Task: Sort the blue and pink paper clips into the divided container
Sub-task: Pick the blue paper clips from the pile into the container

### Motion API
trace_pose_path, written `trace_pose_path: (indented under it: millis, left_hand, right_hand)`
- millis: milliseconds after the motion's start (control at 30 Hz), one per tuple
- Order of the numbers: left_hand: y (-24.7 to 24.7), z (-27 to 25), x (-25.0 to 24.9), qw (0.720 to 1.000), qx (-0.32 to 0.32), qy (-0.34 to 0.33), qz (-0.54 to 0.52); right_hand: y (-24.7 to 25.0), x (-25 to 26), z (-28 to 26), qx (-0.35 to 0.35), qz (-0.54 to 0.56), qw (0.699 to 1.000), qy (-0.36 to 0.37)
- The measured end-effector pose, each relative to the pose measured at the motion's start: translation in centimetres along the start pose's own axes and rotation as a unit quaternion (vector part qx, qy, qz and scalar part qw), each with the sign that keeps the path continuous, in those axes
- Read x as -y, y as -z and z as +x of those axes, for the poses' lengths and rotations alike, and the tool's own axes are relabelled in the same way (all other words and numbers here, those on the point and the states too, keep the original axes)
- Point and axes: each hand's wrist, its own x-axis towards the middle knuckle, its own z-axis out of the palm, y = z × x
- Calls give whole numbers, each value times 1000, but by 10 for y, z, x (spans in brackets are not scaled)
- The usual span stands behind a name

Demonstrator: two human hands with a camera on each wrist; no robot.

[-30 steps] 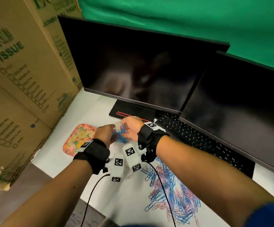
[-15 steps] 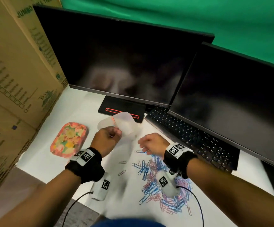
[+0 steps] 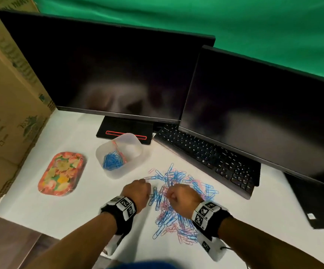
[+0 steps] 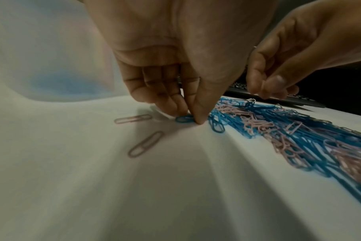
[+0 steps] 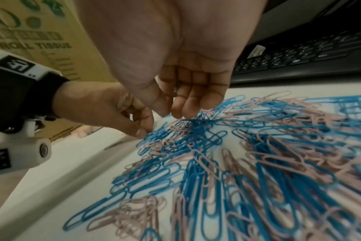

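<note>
A heap of blue and pink paper clips lies on the white table. The translucent divided container stands behind it to the left, with blue clips in its left compartment and a few pink ones by the divider. My left hand is at the heap's left edge; thumb and fingers pinch one blue paper clip against the table. My right hand hovers over the heap with fingers loosely curled, and I see nothing in it.
Two loose pink clips lie left of the heap. A floral tray sits at the left. A keyboard and two dark monitors stand behind, and a cardboard box walls the left side.
Both hands have come back from the container to the heap. The left hand has dropped to the table and pinched a blue clip.
</note>
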Motion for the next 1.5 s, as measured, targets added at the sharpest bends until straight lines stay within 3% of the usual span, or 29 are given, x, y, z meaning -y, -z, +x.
trace_pose_path:
  millis: [133,300,500,667,833,933,1100,1300,1500]
  left_hand:
    - [-4,-4,3,1000,-8,25,-17]
    - [-4,-14,7,990,-33,64,-122]
    - [-6,-18,7,956,-97,77,-266]
    - [-2,-13,8,896,-60,158,-410]
    - [-2,-8,6,887,-79,186,-416]
    - [-4,-7,0,898,-82,184,-391]
    - [-8,0,-12,941,-75,153,-293]
    - [-11,10,-26,975,-50,136,-169]
    - [-9,16,-28,990,-37,103,-87]
  right_hand:
    - [-1,6,8,-1,-44,999,30]
    - [-11,12,24,20,-95,993,72]
    - [-19,22,39,59,-201,968,136]
    - [-33,23,43,67,-245,958,133]
    - [-39,19,39,18,-203,966,158]
    - [-31,12,33,-23,-98,984,146]
    - [-7,-8,27,-86,127,988,3]
    - [4,-31,23,-109,222,966,-75]
    - [9,-27,17,-66,292,946,-127]
